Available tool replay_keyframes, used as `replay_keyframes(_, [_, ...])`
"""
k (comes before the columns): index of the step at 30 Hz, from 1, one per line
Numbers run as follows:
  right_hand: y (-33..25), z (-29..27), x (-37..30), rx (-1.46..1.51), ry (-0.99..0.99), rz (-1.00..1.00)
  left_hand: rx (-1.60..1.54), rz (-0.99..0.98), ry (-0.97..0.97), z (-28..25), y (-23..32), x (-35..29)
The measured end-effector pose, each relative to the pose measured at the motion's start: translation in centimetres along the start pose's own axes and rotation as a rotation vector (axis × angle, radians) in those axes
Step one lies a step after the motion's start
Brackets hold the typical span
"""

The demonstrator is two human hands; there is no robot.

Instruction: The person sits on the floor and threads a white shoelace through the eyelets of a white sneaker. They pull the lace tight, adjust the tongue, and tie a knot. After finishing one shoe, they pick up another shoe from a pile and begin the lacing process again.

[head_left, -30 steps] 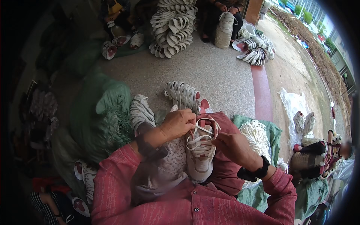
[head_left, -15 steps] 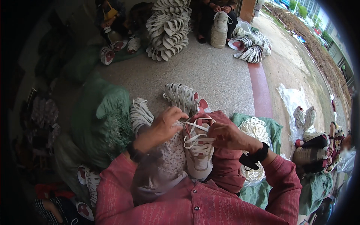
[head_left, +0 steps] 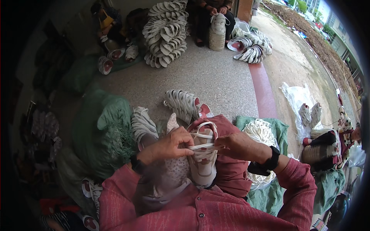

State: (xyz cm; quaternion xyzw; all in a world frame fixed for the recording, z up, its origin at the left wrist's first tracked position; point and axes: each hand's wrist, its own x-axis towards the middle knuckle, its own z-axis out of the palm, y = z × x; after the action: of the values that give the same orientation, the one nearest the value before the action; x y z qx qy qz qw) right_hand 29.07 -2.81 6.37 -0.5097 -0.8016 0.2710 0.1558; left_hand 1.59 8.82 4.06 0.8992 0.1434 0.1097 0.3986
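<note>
A white and beige shoe upper (head_left: 202, 171) with a red lining rests on my lap, its toe toward me. A flat white shoelace (head_left: 203, 146) crosses its front in several rows. My left hand (head_left: 172, 144) pinches the lace at the shoe's left edge, thumb and forefinger together. At the other edge my right hand (head_left: 236, 145) is closed on the same lace, its fingertips partly hidden behind the knuckles. One strand runs nearly straight between both hands over the tongue.
Stacked shoe uppers (head_left: 184, 104) lie beyond my knees. A green sack (head_left: 106, 131) stands at left; a bundle of white laces (head_left: 261, 133) lies on green sheeting at right. Across the floor, a person works beside a tall pile of uppers (head_left: 165, 34). Another person sits at far right.
My left hand has come down from the shoe's upper end and now grips the lace at its left edge. My right hand has shifted slightly. The whole view has moved a little.
</note>
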Motion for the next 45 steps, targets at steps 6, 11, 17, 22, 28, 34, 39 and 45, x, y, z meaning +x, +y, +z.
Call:
replay_keyframes(6, [2.6,0.1,1.2,0.396,-0.110,0.056,0.145,-0.188,-0.037,-0.1,2.1,-1.9])
replay_keyframes(11, [3.2,-1.7,0.8,0.683,-0.295,0.279,0.204,-0.166,-0.030,-0.2,3.5,-2.1])
replay_keyframes(17, [5.0,-2.4,-1.9,0.734,0.080,0.300,0.012,-0.111,0.241,-0.3,2.7,0.6])
replay_keyframes(22, [6.8,1.2,-2.7,0.387,0.220,0.164,-0.171,-0.452,0.097,0.7,1.9,4.3])
replay_keyframes(28, [8.1,3.5,-2.9,0.088,0.370,-0.007,-0.627,-0.473,-0.101,1.3,1.3,5.8])
replay_keyframes(34, [7.4,4.3,-5.4,-0.184,0.432,0.126,-0.790,-0.425,0.007,-1.7,1.7,1.1])
replay_keyframes(39, [7.4,4.8,-6.1,-0.215,0.531,0.137,-0.969,-0.317,0.394,-6.7,1.0,-5.3])
replay_keyframes(45, [7.3,5.2,-5.6,-0.204,0.504,0.128,-0.699,-0.289,0.336,-8.2,4.1,-4.8])
